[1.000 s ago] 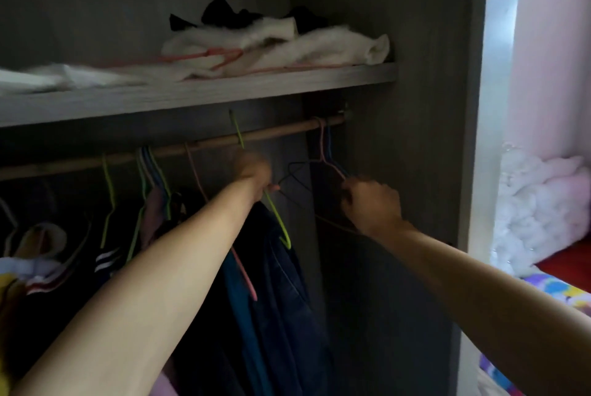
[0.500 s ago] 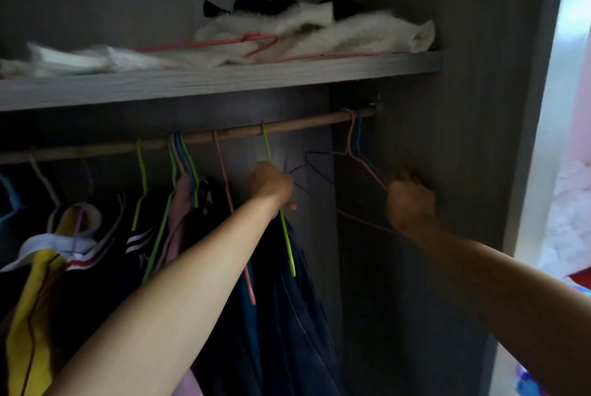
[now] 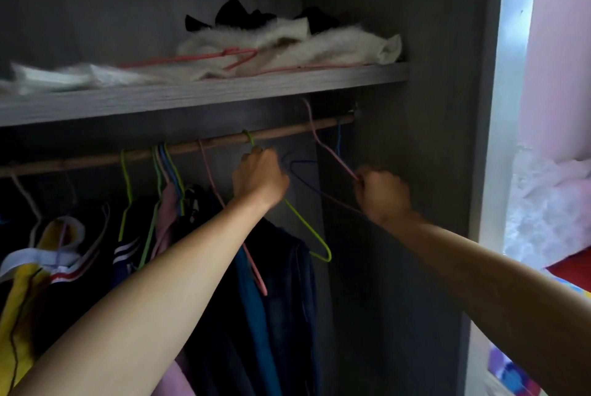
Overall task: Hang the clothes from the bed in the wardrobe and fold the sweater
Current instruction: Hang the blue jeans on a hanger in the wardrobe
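Note:
Both my arms reach into the dark wardrobe under its wooden rail (image 3: 281, 134). My left hand (image 3: 259, 177) grips the neck of a green wire hanger (image 3: 308, 229) that hooks over the rail. My right hand (image 3: 382, 194) grips a pink wire hanger (image 3: 326, 147) near the rail's right end; its hook sits at or just above the rail. A dark blue hanger (image 3: 300, 168) hangs between my hands. Dark blue clothes (image 3: 287, 299) hang below my left hand.
More hangers and clothes, one yellow garment (image 3: 22, 299) among them, fill the rail's left part. The shelf (image 3: 204, 91) above holds white fluffy fabric (image 3: 287, 47), a pink hanger and dark items. The wardrobe side wall (image 3: 415, 107) is close on the right. Bedding (image 3: 550, 203) shows beyond it.
My right hand has risen with the pink hanger, lifting its hook up at the rail. My left hand moved up closer to the rail on the green hanger.

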A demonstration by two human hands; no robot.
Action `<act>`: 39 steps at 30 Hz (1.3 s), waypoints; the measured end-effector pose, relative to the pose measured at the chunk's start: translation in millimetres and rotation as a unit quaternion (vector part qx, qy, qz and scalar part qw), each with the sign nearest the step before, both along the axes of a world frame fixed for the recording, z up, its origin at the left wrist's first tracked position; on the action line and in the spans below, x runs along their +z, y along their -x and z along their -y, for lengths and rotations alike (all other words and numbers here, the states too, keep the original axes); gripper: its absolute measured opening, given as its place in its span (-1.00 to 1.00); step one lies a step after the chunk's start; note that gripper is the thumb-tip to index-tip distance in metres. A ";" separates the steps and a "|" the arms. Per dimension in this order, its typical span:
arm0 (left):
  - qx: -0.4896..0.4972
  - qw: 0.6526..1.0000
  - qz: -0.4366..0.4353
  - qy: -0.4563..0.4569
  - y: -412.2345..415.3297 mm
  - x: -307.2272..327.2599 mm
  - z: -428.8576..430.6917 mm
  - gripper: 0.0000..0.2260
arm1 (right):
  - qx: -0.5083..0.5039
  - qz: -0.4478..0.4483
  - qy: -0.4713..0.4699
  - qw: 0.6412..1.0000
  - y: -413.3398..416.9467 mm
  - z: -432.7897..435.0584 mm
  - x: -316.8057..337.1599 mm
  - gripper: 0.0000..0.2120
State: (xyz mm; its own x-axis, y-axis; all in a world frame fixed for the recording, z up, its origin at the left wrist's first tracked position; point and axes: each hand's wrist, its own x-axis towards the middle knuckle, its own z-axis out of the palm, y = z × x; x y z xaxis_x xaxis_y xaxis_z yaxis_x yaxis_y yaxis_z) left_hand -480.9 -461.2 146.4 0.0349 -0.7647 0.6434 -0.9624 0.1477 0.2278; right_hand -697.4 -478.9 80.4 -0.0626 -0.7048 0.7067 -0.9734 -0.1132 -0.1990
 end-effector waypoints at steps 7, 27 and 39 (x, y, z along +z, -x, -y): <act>-0.011 0.999 0.016 0.025 14.0 -1.7 -7.2 -0.79 | 0.003 0.005 -0.020 1.000 -0.1 -31.7 2.1 -0.79; -0.121 0.990 -0.061 0.050 129.1 -71.8 -233.1 -0.87 | -0.015 -0.028 -0.059 0.998 149.3 -361.2 -94.1 -0.76; -0.293 0.953 0.023 -0.073 326.8 -171.9 -345.7 -0.85 | -0.227 0.016 -0.182 0.957 328.8 -572.4 -191.3 -0.75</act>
State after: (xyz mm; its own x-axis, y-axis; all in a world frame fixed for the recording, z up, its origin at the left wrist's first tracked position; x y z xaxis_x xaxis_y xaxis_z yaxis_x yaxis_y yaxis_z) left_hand -807.8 -115.6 -25.5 -0.4508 -0.7262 0.5190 -0.7341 0.6324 0.2472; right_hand -1026.2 93.5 -110.9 -0.4382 -0.7990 0.4118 -0.8985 0.4020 -0.1762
